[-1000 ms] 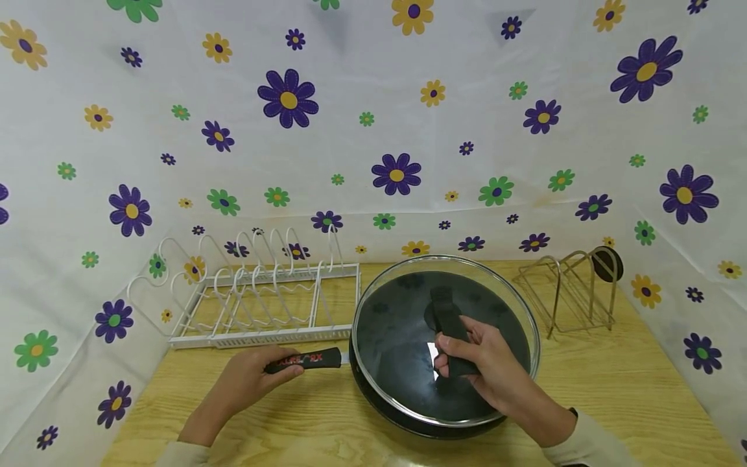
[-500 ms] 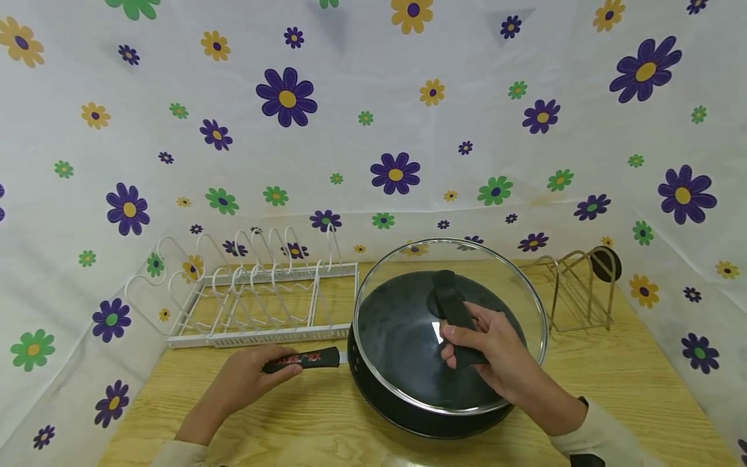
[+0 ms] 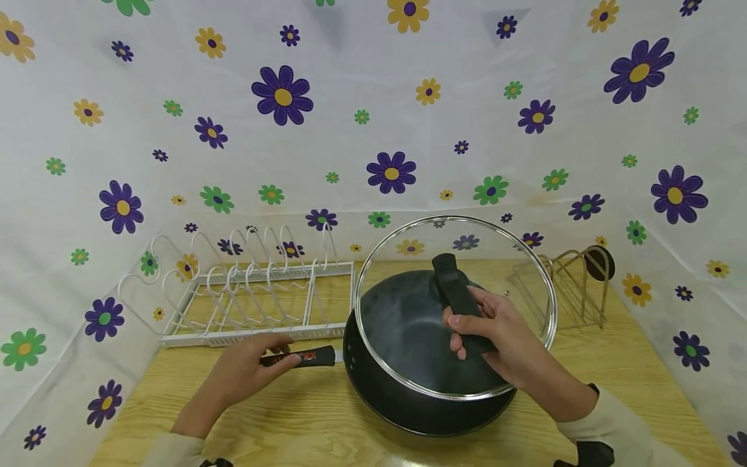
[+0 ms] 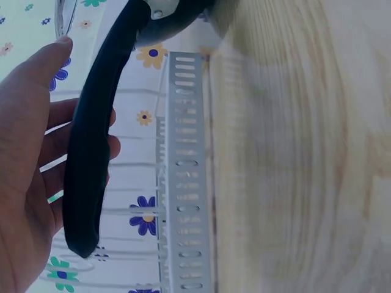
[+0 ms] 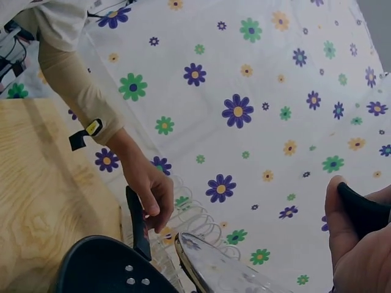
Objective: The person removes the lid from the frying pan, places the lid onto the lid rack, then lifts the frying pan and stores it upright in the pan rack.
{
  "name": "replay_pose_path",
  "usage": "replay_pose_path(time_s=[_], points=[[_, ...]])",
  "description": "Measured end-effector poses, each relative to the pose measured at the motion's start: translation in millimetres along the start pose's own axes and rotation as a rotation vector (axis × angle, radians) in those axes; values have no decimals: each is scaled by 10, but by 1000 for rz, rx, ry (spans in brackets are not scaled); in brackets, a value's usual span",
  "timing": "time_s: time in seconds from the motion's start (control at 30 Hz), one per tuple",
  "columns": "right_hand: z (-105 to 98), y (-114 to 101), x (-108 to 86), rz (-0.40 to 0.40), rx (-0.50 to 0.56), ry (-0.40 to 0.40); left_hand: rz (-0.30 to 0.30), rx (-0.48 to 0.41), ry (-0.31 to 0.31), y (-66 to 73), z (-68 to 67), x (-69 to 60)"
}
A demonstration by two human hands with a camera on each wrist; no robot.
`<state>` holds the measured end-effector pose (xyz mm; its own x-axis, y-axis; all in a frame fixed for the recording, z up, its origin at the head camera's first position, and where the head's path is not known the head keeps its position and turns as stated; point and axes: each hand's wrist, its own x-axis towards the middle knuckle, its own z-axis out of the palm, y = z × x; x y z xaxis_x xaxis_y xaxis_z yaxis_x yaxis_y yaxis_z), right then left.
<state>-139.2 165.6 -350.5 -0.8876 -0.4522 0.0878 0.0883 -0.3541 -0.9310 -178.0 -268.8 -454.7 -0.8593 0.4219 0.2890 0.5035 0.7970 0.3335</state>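
Glass lid aloft over a deep black pan, gripped in the right hand

Held by its black lid handle, right fingers and thumb curled round it, the lid hangs tilted above the pan on the wooden table; the right wrist view shows its metal rim apart from the pan. At the pan handle, which points left, the left hand is loose, its thumb standing off and its fingers reaching behind; whether they touch it I cannot tell. Just beyond the left hand is a white wire rack, a brass-coloured wire rack stands to the right, and flowered cloth hangs around
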Motion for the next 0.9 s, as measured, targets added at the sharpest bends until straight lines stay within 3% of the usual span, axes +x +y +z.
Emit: replay_pose_path(time_s=[0.17, 0.4, 0.7, 0.9], points=[[-7, -89, 3, 3, -16, -21, 30, 36, 36, 103, -80, 70], [-58, -230, -9, -31, -84, -22, 145, 48, 129, 360, -195, 265], [-134, -406, -89, -35, -169, -2, 239, 8, 122, 709, -256, 560], [-219, -500, -154, -38, -251, 30, 246, -16, 88, 879, -224, 741]])
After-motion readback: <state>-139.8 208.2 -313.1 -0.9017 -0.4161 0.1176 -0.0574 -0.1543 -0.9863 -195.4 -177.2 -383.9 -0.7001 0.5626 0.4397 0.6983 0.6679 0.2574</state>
